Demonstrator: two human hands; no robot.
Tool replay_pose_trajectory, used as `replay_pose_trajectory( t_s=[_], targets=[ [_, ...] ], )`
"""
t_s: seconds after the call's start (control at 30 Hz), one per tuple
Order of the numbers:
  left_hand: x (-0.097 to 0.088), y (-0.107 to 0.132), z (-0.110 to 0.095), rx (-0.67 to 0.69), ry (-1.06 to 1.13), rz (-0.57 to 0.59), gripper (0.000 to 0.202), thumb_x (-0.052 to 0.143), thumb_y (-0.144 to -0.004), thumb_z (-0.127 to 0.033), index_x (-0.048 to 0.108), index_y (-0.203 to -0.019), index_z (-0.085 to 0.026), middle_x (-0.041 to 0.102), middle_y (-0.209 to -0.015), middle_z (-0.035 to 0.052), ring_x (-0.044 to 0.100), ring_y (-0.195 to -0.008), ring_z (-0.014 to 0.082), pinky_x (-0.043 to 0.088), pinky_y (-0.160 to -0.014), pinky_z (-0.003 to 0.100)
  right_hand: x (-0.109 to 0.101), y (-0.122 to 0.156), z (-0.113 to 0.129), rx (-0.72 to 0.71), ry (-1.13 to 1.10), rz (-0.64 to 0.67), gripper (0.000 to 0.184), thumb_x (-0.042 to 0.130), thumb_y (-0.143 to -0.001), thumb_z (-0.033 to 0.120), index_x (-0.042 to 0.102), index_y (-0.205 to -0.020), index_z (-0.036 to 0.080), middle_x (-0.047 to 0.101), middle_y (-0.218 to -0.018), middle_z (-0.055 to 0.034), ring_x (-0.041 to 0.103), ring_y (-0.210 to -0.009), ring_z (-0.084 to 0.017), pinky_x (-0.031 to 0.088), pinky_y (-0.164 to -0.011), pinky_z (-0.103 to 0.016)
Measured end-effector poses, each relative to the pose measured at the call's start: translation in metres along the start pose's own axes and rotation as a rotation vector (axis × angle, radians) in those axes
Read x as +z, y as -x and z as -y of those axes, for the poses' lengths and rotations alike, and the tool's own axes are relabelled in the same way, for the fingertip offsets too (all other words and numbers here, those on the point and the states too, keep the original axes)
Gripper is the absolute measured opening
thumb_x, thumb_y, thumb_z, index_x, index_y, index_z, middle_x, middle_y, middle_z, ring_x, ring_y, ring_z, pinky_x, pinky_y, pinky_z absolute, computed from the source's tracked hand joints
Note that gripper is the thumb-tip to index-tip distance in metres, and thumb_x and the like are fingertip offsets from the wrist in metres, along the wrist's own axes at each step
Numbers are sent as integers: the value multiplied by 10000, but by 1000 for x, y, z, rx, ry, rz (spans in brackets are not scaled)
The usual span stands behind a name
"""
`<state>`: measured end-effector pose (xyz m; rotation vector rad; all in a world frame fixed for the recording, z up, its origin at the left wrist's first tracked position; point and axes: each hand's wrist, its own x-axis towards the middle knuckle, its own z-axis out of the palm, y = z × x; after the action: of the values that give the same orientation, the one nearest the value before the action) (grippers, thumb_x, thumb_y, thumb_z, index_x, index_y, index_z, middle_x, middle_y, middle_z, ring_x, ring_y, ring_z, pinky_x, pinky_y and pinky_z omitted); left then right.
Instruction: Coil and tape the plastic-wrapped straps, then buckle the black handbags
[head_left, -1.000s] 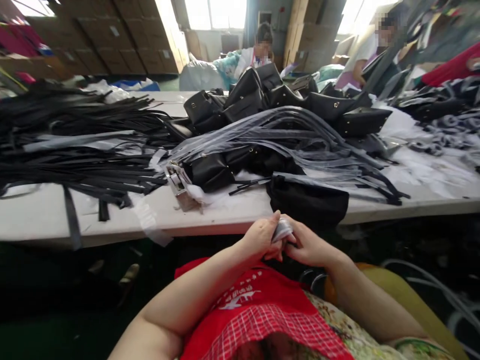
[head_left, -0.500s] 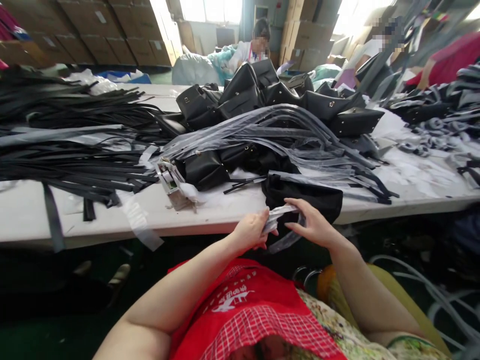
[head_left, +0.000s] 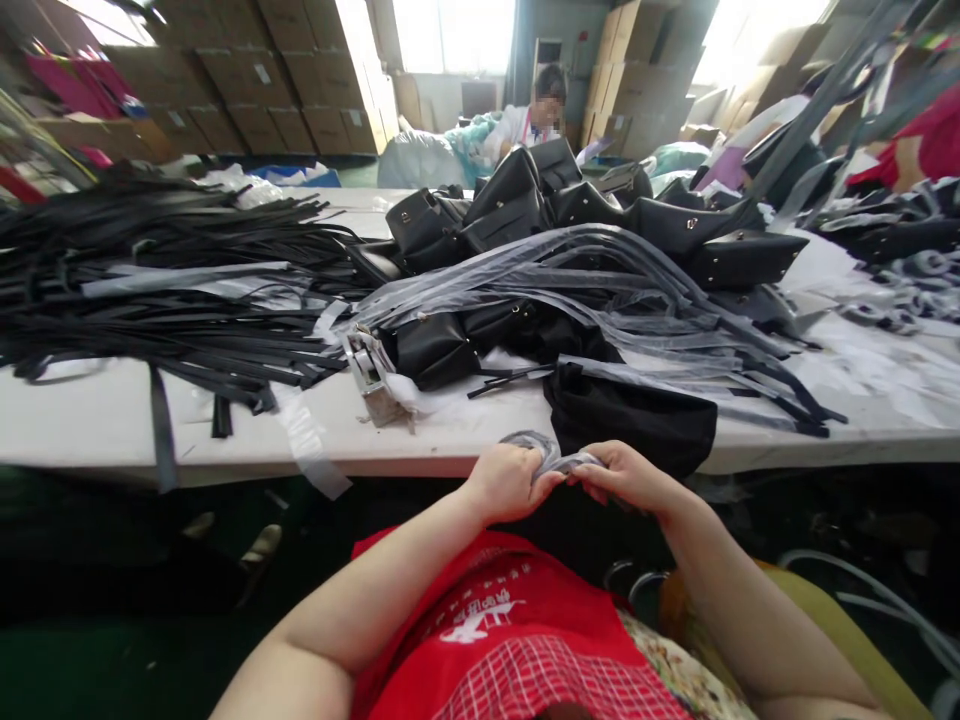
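In front of the table edge, my left hand (head_left: 511, 485) is closed around a looped grey strap in clear plastic wrap (head_left: 551, 455). The fingers of my right hand (head_left: 628, 476) pinch the other end of that loop, close to my left fingertips. Part of the loop is hidden inside the left fist. Just beyond my hands, a black bag (head_left: 637, 415) lies over the table edge. Behind it, a bundle of long plastic-wrapped straps (head_left: 540, 262) arches across a heap of black bags (head_left: 506, 205).
A metal tape dispenser (head_left: 379, 385) stands near the front edge of the white table (head_left: 247, 438). Loose black straps (head_left: 187, 310) cover the left side. A strip of clear tape (head_left: 311, 450) hangs over the edge. Another person (head_left: 517, 130) is across the table.
My right fingers were apart and are now closed on the strap. The strap, a folded bunch before, now shows as a loop between both hands. The view has shifted slightly left.
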<state>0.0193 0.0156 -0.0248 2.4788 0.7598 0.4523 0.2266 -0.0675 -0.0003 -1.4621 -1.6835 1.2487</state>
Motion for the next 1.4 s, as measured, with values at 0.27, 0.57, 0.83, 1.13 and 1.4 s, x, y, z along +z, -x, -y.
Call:
replay_pose_trajectory(
  t_s=[0.27,0.57,0.83,1.13,1.4],
  targets=[
    [-6,-1,2,-541,1371,417,739,276,-850,-767,628,-699,-135,297,-308,-93,285,-273,74,407,-411,232,44,-25,-26,-143,329,-280,612,190,-979,579,654,-1002,181,692,-876,-97,638,-804,-212,508,-759,-359],
    [11,20,18,-443,1866,30,540,523,-869,-617,687,-947,-109,621,-625,-2,601,-577,104,538,-765,299,72,-38,-22,135,-550,-52,594,458,-835,726,576,-910,149,588,-558,2,511,-428,-109,379,-368,-195],
    [29,46,20,-403,649,45,550,529,-878,-524,559,-1287,-157,706,-1098,119,653,-996,258,475,-922,391,35,-43,-8,173,56,634,351,566,-868,486,680,-946,163,641,-668,14,537,-501,-97,417,-480,-199],
    [11,115,20,-417,520,-47,307,426,-947,-324,705,-1011,-211,727,-990,45,656,-924,182,491,-838,266,114,-33,-23,115,93,488,380,567,-862,493,671,-999,154,708,-918,-47,623,-792,-203,463,-676,-260],
    [-12,120,36,-374,736,84,279,526,-908,-356,750,-981,-207,755,-959,35,676,-883,184,497,-820,260,86,-129,32,-28,349,788,356,642,-808,499,718,-966,190,716,-872,-28,636,-739,-179,456,-631,-237]
  ],
)
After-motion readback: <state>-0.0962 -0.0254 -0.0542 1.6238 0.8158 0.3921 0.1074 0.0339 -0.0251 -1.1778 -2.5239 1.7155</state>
